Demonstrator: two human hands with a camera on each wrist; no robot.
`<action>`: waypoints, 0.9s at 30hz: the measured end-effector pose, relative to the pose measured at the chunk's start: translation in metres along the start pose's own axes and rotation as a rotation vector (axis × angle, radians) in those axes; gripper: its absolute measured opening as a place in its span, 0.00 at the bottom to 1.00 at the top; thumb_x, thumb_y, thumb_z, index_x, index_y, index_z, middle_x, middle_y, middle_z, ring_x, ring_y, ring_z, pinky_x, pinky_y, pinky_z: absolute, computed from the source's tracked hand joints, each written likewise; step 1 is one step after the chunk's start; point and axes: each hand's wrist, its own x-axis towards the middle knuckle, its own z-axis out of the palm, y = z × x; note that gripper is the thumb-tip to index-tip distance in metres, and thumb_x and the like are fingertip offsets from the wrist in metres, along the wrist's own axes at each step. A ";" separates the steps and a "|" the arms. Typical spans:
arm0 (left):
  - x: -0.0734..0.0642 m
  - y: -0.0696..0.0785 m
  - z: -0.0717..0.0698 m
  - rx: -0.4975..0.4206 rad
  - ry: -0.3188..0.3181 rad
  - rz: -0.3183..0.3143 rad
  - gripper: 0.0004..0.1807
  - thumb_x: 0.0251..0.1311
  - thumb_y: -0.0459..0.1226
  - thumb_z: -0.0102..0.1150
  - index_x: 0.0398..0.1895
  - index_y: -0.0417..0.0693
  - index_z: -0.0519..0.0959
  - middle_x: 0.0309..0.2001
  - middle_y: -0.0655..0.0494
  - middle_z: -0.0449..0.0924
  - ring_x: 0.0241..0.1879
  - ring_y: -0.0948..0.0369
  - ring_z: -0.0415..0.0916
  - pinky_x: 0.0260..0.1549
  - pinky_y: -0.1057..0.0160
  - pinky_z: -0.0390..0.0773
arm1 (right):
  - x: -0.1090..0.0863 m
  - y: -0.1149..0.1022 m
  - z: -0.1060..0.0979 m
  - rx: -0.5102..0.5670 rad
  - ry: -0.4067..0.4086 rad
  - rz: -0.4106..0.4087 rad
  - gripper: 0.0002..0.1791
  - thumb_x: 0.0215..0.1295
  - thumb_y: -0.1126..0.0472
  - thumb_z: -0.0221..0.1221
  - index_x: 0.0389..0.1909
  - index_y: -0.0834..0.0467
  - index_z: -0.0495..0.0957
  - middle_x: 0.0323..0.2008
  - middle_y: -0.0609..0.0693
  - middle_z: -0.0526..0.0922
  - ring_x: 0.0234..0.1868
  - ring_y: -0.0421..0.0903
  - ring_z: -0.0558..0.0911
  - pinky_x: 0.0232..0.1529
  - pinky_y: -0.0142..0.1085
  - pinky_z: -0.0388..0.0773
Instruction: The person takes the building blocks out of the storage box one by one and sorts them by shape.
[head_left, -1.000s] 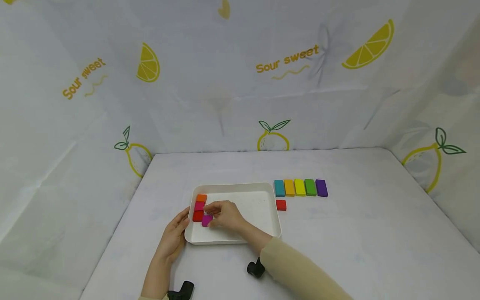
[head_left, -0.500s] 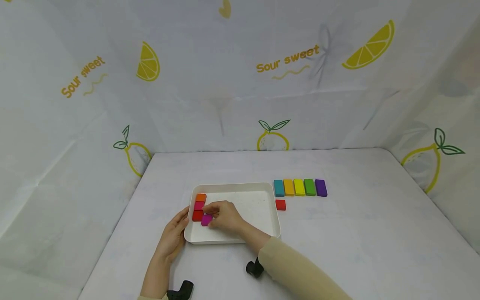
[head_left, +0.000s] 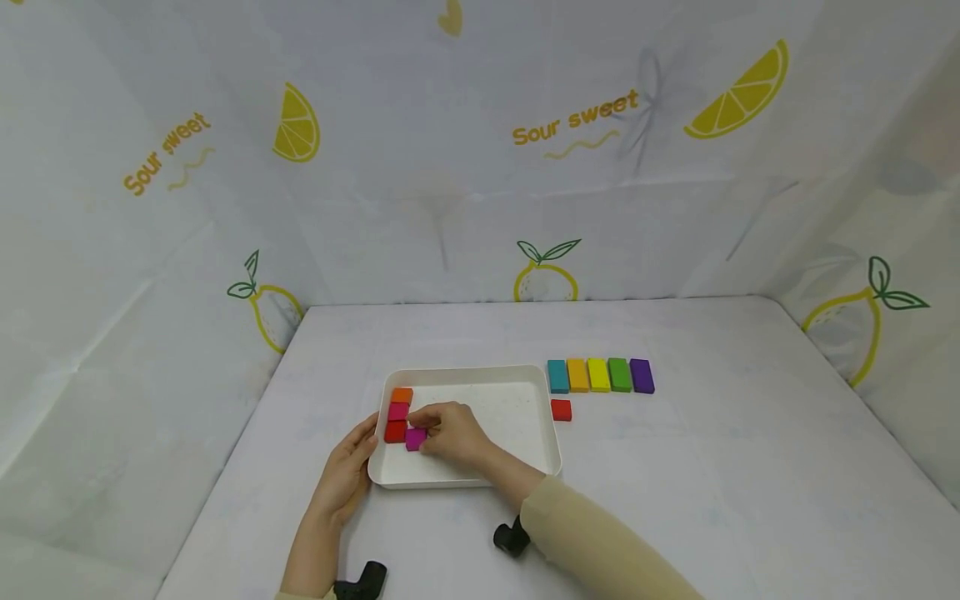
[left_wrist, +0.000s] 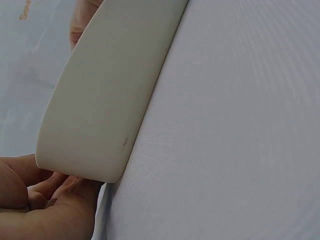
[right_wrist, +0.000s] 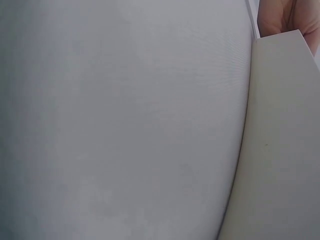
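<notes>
In the head view, a white tray point(head_left: 495, 479) lies on the table. Along its left wall sit an orange block point(head_left: 402, 395), a pink block point(head_left: 398, 412) and a red block point(head_left: 395, 432) in a column. My right hand point(head_left: 456, 435) reaches into the tray and pinches a magenta block point(head_left: 416, 439) right beside the red one; the fingers partly cover it. My left hand point(head_left: 349, 472) rests against the tray's left side with fingers fairly straight. The left wrist view shows that hand's fingers point(left_wrist: 75, 210) touching the tray's end wall point(left_wrist: 100, 110).
Right of the tray stands a row of blocks: blue point(head_left: 558, 377), orange-yellow point(head_left: 578, 376), yellow point(head_left: 598, 375), green point(head_left: 619, 375) and purple point(head_left: 642, 376). Another red block point(head_left: 561, 410) lies close to the tray's right wall. A lemon-print cloth point(head_left: 420, 208) hangs behind the table.
The magenta block has shifted very slightly to the right and away from me, with the right hand's fingers on it. The left hand and the other blocks stay put.
</notes>
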 end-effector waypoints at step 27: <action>0.001 0.003 0.000 0.001 0.015 -0.010 0.28 0.76 0.32 0.35 0.77 0.42 0.51 0.78 0.44 0.50 0.76 0.51 0.51 0.52 0.82 0.72 | -0.021 0.005 -0.096 0.110 0.169 0.091 0.24 0.59 0.70 0.66 0.58 0.58 0.80 0.56 0.52 0.85 0.58 0.51 0.82 0.56 0.40 0.81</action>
